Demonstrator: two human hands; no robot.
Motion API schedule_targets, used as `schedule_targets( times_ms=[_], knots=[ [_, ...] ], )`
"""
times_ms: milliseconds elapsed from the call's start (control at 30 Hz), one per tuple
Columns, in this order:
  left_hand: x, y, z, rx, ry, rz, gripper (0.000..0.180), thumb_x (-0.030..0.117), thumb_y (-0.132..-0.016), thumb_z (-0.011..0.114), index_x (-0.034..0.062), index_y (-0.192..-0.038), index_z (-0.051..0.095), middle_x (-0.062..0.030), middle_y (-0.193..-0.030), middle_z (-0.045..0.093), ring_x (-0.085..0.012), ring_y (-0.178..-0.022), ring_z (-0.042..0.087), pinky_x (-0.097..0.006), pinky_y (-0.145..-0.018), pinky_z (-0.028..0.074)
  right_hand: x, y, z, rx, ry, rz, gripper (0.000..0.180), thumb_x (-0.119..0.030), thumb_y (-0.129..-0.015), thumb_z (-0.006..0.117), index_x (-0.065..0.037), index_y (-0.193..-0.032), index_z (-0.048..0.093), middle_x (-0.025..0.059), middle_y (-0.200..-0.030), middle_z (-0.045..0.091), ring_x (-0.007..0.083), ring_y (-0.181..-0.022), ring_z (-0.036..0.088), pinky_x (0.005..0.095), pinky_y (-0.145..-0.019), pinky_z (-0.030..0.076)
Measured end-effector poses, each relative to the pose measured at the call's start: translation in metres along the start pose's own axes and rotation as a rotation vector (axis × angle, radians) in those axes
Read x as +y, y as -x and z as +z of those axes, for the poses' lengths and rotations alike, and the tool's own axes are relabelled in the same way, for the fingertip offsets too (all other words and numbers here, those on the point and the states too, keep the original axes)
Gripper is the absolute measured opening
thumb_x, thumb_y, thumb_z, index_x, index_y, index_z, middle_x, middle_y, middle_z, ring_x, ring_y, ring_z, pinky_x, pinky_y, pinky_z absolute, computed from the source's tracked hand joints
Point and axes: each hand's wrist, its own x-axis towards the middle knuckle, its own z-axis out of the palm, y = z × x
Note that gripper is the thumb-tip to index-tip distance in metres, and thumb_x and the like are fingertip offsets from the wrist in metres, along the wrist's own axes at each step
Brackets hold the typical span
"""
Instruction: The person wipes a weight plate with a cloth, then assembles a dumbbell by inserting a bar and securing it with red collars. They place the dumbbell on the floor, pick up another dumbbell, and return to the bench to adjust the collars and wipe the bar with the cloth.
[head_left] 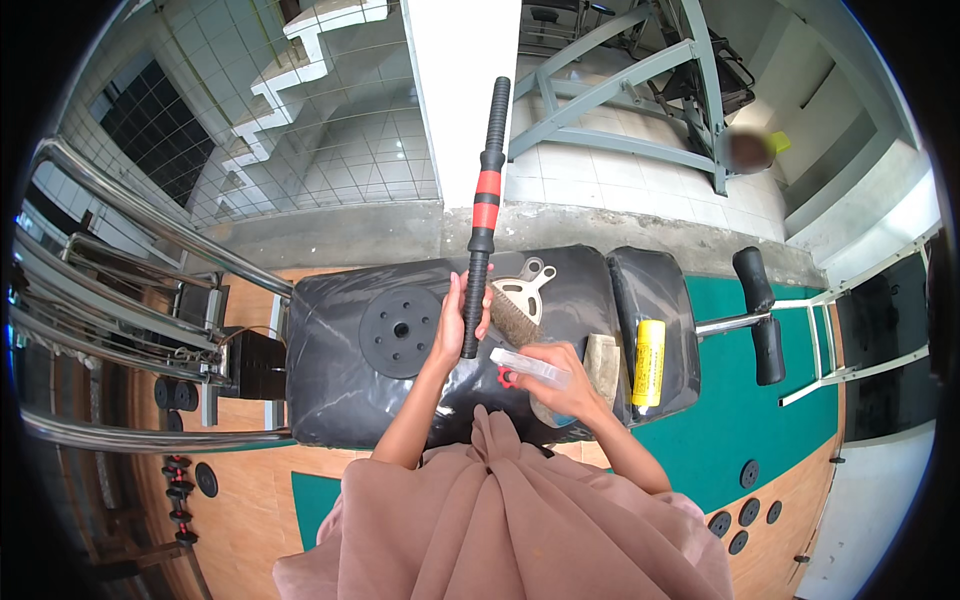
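Tiled gym floor and green mat surround a black padded bench [330, 390]. Above it, the left hand [458, 318] wraps closed around the lower end of a black bar with red bands [484, 215], which rises upright past the bench's far edge. The right hand [562, 385] pinches a clear spray bottle [530, 367] just beside the bar's base. A brush [515, 305], weight plate [400, 330] and yellow can [649, 362] lie on the bench.

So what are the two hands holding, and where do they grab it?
The left hand grips the lower end of a black bar with red bands, held upright. The right hand holds a clear spray bottle around its middle.
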Motion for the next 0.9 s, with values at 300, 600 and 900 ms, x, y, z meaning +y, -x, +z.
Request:
schedule_targets(
  times_ms=[300,600,900],
  knots=[
    [-0.007,0.004,-0.002,-0.025,-0.017,-0.002,0.044,0.028,-0.097,0.029,0.0010,-0.131,0.037,-0.0059,-0.079,0.052,-0.0089,-0.040,0.043,-0.021,-0.039,0.037,-0.016,-0.012,-0.010,0.073,-0.037,0.067,0.016,-0.015,-0.075,0.062,0.000,-0.073,0.061,0.0087,-0.057,0.059,0.0172,-0.050,0.059,0.0289,-0.050,0.043],
    [-0.002,0.007,0.001,0.022,-0.087,-0.036,0.046,0.026,-0.096,0.034,0.0012,-0.136,0.033,-0.0074,-0.086,0.057,-0.0069,-0.046,0.046,-0.018,-0.042,0.039,-0.022,-0.019,-0.018,0.114,-0.064,0.077,0.020,-0.018,-0.072,0.064,0.002,-0.076,0.061,0.0131,-0.058,0.054,0.0232,-0.052,0.053,0.0310,-0.052,0.039],
    [-0.007,0.013,-0.005,0.031,-0.159,-0.062,0.044,0.024,-0.095,0.044,0.0074,-0.135,0.040,-0.0055,-0.085,0.058,-0.0066,-0.049,0.048,-0.020,-0.045,0.040,-0.012,-0.032,-0.032,0.219,0.011,0.033,0.021,-0.018,-0.075,0.061,0.002,-0.071,0.059,0.0104,-0.057,0.056,0.0182,-0.052,0.053,0.0301,-0.052,0.039]
  ],
)
